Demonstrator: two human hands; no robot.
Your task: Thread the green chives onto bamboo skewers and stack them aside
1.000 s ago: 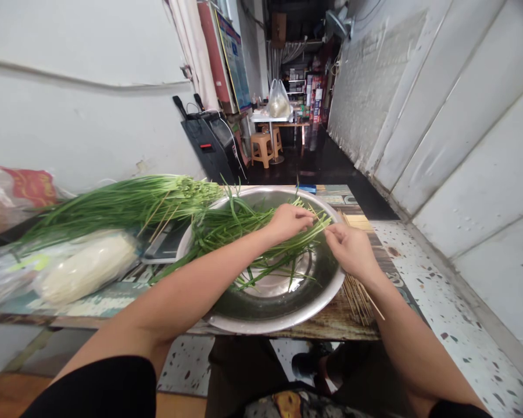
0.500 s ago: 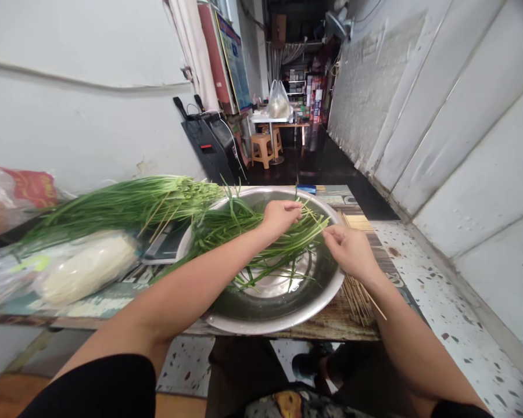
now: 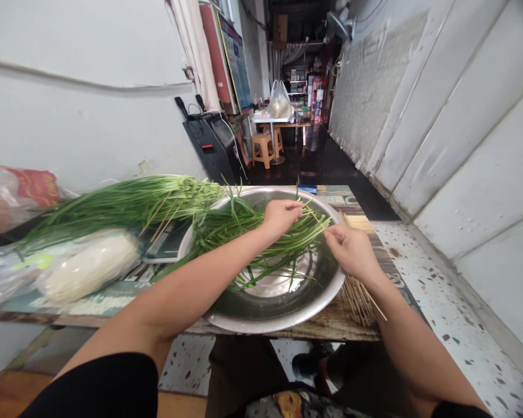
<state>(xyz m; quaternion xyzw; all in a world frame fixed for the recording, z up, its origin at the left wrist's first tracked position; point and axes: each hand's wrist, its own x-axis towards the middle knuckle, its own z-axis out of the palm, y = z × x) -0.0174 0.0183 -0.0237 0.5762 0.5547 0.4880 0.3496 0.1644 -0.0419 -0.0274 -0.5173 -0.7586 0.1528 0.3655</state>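
Observation:
Long green chives (image 3: 283, 235) lie heaped in a wide steel basin (image 3: 270, 325) on the table. Over the basin's far side, my left hand (image 3: 283, 213) is closed in a pinch at pale chive stems. At the right rim, my right hand (image 3: 348, 247) is closed too, its thumb and forefinger together beside the chive ends. A thin bamboo skewer (image 3: 378, 307) seems to run through this hand; its lower end shows against my forearm, while the fingers hide its middle. Below that hand, more skewers (image 3: 355, 299) lie in a loose pile.
Left of the basin lies a large bundle of chives (image 3: 126, 203), with a few sticks on it. A dark tray (image 3: 163, 249) and a plastic bag with something pale (image 3: 89, 264) are nearby. Beyond stand a black machine (image 3: 213, 139) and a stool (image 3: 262, 148).
Both hands keep nearly the same place and pinch. The whole view has shifted very slightly; the chives look the same.

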